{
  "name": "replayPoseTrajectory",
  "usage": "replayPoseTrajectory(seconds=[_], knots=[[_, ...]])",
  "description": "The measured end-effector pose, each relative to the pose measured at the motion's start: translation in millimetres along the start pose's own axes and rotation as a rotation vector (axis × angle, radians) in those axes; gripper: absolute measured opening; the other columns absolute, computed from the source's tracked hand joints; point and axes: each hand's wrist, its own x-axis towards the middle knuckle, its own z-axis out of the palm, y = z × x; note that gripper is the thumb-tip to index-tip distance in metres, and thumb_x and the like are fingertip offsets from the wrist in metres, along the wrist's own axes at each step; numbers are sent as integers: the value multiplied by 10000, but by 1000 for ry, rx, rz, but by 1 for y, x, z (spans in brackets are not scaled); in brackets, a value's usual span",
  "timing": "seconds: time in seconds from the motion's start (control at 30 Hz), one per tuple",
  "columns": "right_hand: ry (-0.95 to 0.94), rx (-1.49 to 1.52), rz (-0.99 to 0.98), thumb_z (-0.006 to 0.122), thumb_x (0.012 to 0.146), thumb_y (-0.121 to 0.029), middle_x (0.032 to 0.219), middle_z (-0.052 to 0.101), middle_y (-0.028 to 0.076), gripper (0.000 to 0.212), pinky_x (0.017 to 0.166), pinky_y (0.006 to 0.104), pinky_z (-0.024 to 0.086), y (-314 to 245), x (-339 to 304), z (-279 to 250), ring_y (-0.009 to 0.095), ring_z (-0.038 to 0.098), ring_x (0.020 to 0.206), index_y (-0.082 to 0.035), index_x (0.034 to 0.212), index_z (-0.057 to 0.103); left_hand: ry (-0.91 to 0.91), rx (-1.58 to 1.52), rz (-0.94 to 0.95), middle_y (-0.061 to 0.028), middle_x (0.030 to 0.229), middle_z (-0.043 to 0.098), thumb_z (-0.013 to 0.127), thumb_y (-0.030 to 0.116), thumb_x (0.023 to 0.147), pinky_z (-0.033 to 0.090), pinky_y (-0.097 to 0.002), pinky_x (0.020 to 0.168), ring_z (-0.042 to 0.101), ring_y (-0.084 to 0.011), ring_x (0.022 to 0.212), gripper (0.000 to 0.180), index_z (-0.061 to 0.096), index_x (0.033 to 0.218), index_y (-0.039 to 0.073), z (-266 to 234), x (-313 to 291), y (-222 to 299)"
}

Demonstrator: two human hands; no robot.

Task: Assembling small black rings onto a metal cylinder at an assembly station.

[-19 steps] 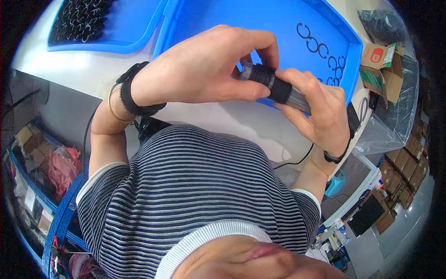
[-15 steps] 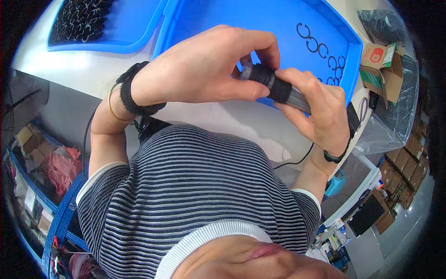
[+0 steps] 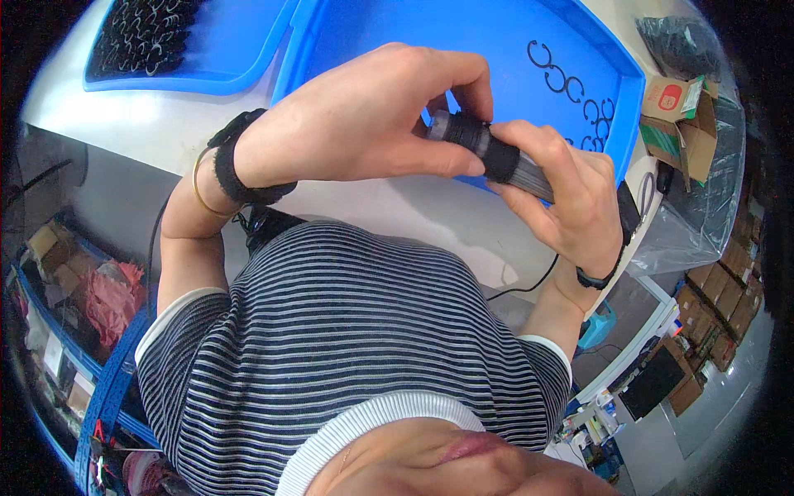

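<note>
A ribbed grey cylinder (image 3: 532, 178) is held aslant between my two hands, over the near edge of a large blue tray (image 3: 397, 23). Black rings (image 3: 466, 132) sit packed around its upper-left part. My left hand (image 3: 351, 116) pinches that ringed end, thumb below and fingers curled over the top. The lower-right end lies in the grip of my right hand (image 3: 583, 194), whose index finger and thumb press against the black band. Several thin black C-shaped rings (image 3: 539, 54) lie loose in the tray's right side. Parts of the cylinder are hidden by my fingers.
A second blue tray (image 3: 223, 85) at the far left holds a dense pile of black rings (image 3: 145, 37). An opened cardboard box (image 3: 691, 136) and clear plastic wrap stand right of the large tray. A dark cable (image 3: 529, 289) runs along the white table (image 3: 397, 211).
My left fingers and thumb have shifted very slightly along the ringed end. The right hand and the trays look the same.
</note>
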Motion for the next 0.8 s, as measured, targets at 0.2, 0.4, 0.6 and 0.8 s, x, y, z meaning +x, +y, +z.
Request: replayPoseTrajectory(seconds=[0.2, 0.4, 0.6, 0.8], knots=[[-5, 8, -4, 812, 686, -99, 862, 653, 94, 627, 580, 400, 511, 2, 0, 1, 282, 668, 705, -99, 1268, 579, 4, 28, 24, -76, 1045, 644, 752, 81, 857, 593, -340, 806, 637, -160, 908, 370, 607, 1188, -1, -1, -1, 2], [-11, 14, 1, 817, 693, -101, 866, 660, 92, 625, 576, 396, 513, 4, 0, 2, 283, 671, 690, -96, 1270, 576, -22, 1, 3, -77, 1030, 654, 746, 86, 864, 588, -332, 807, 645, -151, 883, 368, 613, 1195, -6, -1, 0, -1], [34, 6, 14, 833, 719, -129, 941, 699, 104, 617, 590, 395, 526, 2, -1, 2, 282, 698, 711, -67, 1269, 560, -25, 43, 7, -82, 1038, 657, 753, 93, 862, 588, -330, 805, 646, -156, 883, 372, 611, 1191, -9, -2, 0, -1], [23, 9, 0, 831, 722, -130, 955, 703, 112, 602, 602, 396, 532, 4, -1, 2, 290, 704, 732, -59, 1256, 561, -8, 41, 39, -88, 1054, 661, 753, 92, 862, 592, -330, 803, 655, -166, 893, 373, 610, 1190, -11, -2, 0, -2]])
